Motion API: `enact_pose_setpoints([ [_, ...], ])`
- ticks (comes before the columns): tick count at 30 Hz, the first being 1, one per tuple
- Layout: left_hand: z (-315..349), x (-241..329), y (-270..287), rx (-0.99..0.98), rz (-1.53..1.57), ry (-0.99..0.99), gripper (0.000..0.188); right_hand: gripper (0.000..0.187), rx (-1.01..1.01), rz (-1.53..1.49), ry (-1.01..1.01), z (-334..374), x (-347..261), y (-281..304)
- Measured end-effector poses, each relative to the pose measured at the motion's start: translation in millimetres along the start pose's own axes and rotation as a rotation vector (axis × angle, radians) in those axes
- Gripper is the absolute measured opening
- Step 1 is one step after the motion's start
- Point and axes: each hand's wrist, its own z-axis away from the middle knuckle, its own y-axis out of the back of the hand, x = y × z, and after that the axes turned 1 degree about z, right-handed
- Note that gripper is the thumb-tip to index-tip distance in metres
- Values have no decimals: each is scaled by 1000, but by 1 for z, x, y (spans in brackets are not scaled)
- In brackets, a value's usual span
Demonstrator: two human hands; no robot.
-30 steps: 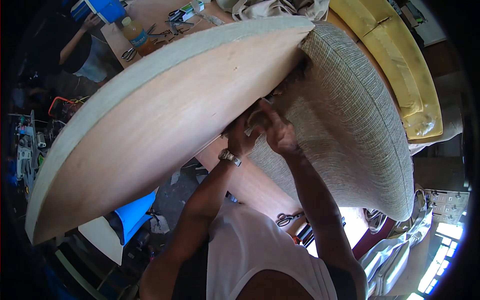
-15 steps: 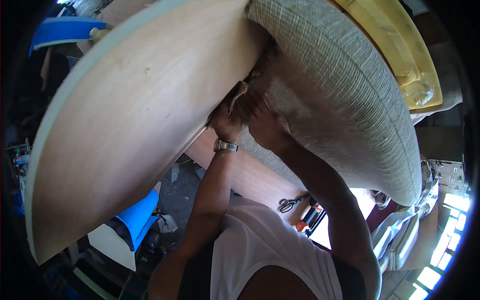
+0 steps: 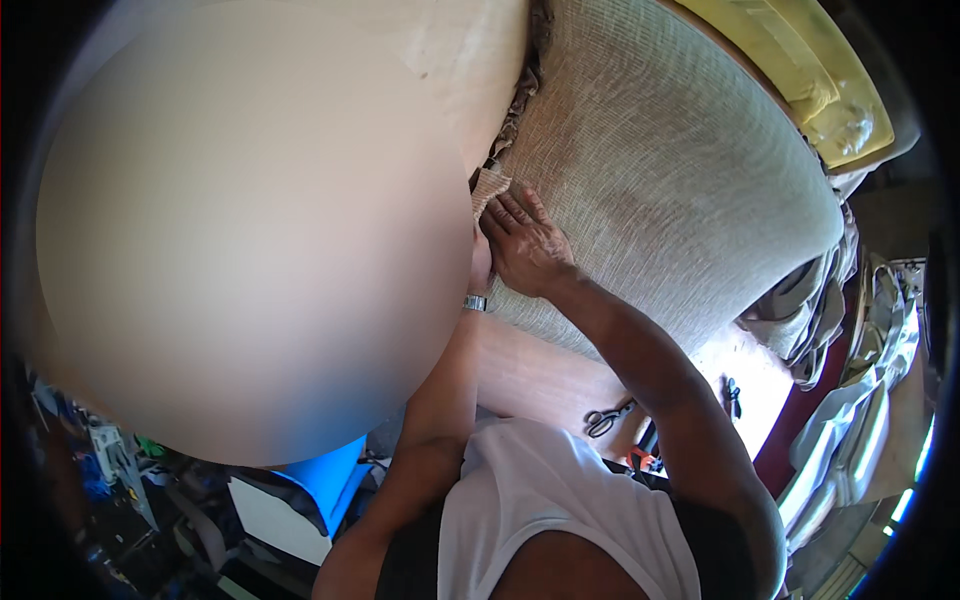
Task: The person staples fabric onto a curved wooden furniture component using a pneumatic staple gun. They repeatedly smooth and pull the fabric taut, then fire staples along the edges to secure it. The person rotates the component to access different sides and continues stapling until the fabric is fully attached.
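Right hand (image 3: 532, 250) lies on the grey woven upholstery (image 3: 660, 200), fingers extended, beside the loose fabric edge (image 3: 490, 187) along the pale panel (image 3: 450, 70). Left hand (image 3: 481, 258) is mostly hidden, grip can't tell. Probably best: palm flat, even pressure, edge taut without puckers, fingertips clear of the gap.

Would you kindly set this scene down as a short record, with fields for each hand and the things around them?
Left hand: mostly hidden; grip unclear
Right hand: nearly flat against grey-beige woven upholstery
Next to both hands: ribbed beige fabric flap
Left side: large pale smooth panel, partly blurred
Below: black-handled metal scissors on a pale flat board
Upper right: yellow curved padded piece
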Motion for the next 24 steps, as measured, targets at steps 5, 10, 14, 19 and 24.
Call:
enact_pose_setpoints([
  [5,-3,1,-5,-21,-4,75,17,58,69,-70,-26,6,-1,-7],
  [10,4,-10,-2,21,-21,-69,22,63,-29,-39,-40,1,-11,-17],
  [14,20,-11,16,-67,-78,-168,33,64,-196,73,45,-2,-13,-17],
  [19,40,21,64,-417,8,-326,48,62,-242,27,97,6,-37,-42],
  [24,79,-95,53,-757,-437,-597,56,61,-221,11,88,7,-69,-65],
])
